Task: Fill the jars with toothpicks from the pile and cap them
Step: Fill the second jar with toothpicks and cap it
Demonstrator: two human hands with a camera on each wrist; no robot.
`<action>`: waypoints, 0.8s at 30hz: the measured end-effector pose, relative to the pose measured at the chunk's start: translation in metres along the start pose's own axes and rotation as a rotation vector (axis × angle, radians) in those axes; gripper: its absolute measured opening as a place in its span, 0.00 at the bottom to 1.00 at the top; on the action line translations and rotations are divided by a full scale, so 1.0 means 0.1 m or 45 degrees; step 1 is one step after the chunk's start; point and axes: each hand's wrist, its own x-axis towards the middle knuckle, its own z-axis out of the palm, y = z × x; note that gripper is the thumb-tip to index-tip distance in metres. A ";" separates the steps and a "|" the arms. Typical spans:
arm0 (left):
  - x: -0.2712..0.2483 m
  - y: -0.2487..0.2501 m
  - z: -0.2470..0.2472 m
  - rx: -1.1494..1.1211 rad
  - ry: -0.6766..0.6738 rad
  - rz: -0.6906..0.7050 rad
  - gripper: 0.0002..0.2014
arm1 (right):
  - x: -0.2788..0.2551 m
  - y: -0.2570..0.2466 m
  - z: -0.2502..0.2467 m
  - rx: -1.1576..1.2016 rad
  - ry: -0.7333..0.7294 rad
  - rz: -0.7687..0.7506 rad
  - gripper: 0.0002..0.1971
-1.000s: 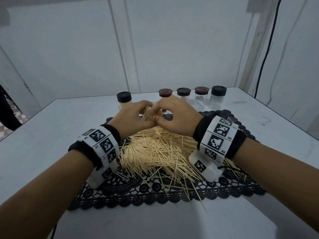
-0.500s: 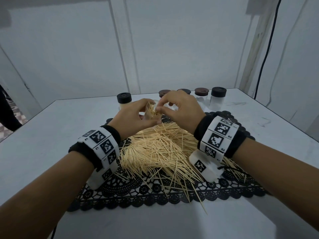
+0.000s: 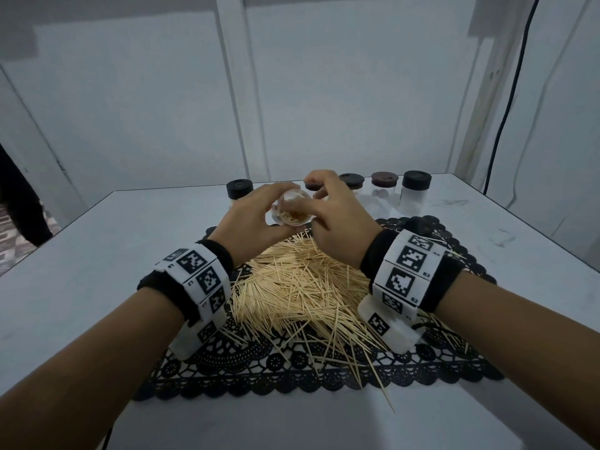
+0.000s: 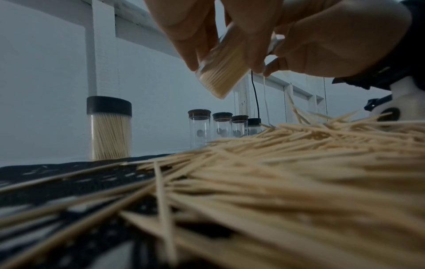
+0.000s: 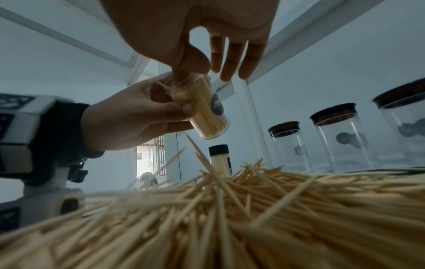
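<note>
Your left hand (image 3: 256,219) grips the nearly full open jar (image 3: 292,211) above the table's middle; your right hand (image 3: 337,219), fingers loosely spread, tamps toothpicks; cap it next.

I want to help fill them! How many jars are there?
6. One filled, capped jar stands back left; four capped clear jars line up back right; the left hand holds one open jar of toothpicks.

**Jar lifted off the pile and tipped**

Since a second ago both hands have risen from the toothpick pile (image 3: 298,287). The left hand (image 3: 250,219) now holds the open jar (image 3: 292,211) clear above the pile, tilted, while the right hand (image 3: 337,219) has spread its fingers at the jar's mouth.
</note>
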 end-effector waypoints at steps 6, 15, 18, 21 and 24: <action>-0.01 0.00 0.01 0.008 -0.006 0.004 0.28 | 0.02 -0.04 -0.04 -0.034 0.078 0.031 0.24; -0.01 -0.01 0.01 -0.005 -0.008 0.065 0.27 | -0.01 -0.06 0.00 -0.033 -0.123 0.106 0.21; -0.01 -0.01 0.01 0.004 -0.022 0.055 0.27 | 0.00 -0.08 -0.08 0.124 0.023 0.176 0.21; -0.01 0.00 0.00 0.002 -0.025 0.034 0.26 | -0.01 -0.08 -0.12 0.146 0.092 0.165 0.20; -0.01 0.00 0.01 -0.007 -0.021 0.018 0.26 | -0.01 -0.04 -0.09 0.068 0.104 0.078 0.17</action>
